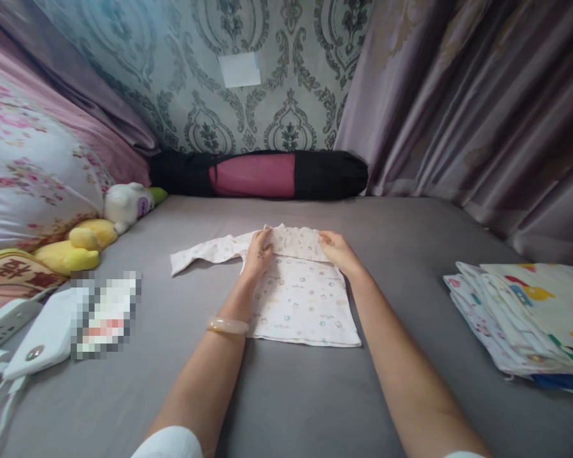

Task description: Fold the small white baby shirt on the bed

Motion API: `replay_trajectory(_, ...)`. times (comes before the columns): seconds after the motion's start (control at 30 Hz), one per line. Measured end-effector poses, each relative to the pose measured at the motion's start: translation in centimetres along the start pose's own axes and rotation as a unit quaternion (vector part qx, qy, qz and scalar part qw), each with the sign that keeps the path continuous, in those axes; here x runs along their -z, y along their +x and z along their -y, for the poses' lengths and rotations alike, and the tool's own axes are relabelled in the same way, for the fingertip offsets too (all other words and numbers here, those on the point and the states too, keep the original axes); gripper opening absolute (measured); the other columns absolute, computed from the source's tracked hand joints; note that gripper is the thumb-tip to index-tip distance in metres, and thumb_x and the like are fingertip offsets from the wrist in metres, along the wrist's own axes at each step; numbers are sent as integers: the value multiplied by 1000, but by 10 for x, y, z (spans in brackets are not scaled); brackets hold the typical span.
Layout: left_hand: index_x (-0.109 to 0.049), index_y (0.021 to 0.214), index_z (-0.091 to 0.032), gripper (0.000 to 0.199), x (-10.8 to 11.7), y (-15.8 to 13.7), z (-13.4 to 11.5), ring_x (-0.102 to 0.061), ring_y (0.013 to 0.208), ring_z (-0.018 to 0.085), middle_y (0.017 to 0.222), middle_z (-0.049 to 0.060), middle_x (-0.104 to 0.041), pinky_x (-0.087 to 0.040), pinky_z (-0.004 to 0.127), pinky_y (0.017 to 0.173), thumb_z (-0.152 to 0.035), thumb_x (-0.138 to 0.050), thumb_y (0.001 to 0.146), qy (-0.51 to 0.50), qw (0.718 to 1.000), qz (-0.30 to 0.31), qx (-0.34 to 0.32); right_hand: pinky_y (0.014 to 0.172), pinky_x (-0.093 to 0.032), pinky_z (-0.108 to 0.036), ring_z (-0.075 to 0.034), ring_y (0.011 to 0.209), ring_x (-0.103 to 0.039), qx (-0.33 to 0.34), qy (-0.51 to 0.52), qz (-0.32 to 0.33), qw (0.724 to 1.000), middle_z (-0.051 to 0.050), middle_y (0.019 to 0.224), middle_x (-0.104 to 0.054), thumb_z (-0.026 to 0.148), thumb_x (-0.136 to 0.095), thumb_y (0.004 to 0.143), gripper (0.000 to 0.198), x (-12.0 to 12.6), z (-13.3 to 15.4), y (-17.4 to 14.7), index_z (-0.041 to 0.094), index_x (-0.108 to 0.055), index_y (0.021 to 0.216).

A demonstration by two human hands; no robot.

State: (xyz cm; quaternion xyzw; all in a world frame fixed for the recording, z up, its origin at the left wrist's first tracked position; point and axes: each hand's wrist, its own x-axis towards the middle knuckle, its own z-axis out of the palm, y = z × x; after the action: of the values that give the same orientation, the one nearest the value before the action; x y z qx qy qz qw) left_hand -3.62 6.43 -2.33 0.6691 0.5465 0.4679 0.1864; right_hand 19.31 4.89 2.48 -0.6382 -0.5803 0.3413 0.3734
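A small white long-sleeved shirt (300, 299) with a fine print lies flat on the grey sheet in front of me. One sleeve stretches out to the left, while the right sleeve is folded across the upper part. My left hand (258, 254) is closed on the shirt near the left shoulder, with a pale bangle on that wrist. At the upper right shoulder, my right hand (338, 249) pinches the fabric between thumb and fingers. Some fingertips are hidden by the cloth.
A stack of folded clothes (520, 318) lies at the right. To the left are a white charger block (48, 331) with cables, a power strip (9, 321), plush toys (128, 205) and a floral pillow (38, 159). A black and pink roll bag (253, 174) lies along the wall.
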Motion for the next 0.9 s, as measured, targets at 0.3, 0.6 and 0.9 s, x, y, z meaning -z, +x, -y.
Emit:
replay_trajectory(0.3, -57, 129, -16, 58, -5, -2, 2, -51, 125, 26, 128, 13, -55, -30, 45, 116, -5, -47, 73, -16, 1000, 14, -17, 119, -22, -36, -24, 145, -24, 62, -337, 105, 934, -13, 156, -31, 20, -44, 98, 46, -20, 0, -22, 11, -48, 143)
replay_trajectory(0.6, -54, 130, -15, 64, -6, -3, -1, -51, 123, 26, 124, 13, -58, -36, 45, 111, -1, -44, 68, -15, 999, 20, -33, 120, -16, -42, -22, 148, -15, 106, -373, 157, 908, -12, 160, -20, 28, -29, 102, 52, -59, 41, -24, 13, -32, 152)
replay_trajectory(0.9, -48, 134, -11, 67, -7, -7, -5, -43, 133, 29, 138, 20, -51, -34, 47, 109, 0, -45, 68, 106, 992, 61, -19, 120, -9, -47, -23, 149, -11, 167, -413, 147, 883, -9, 161, -15, 29, -19, 102, 57, -96, 38, -22, 9, -22, 155)
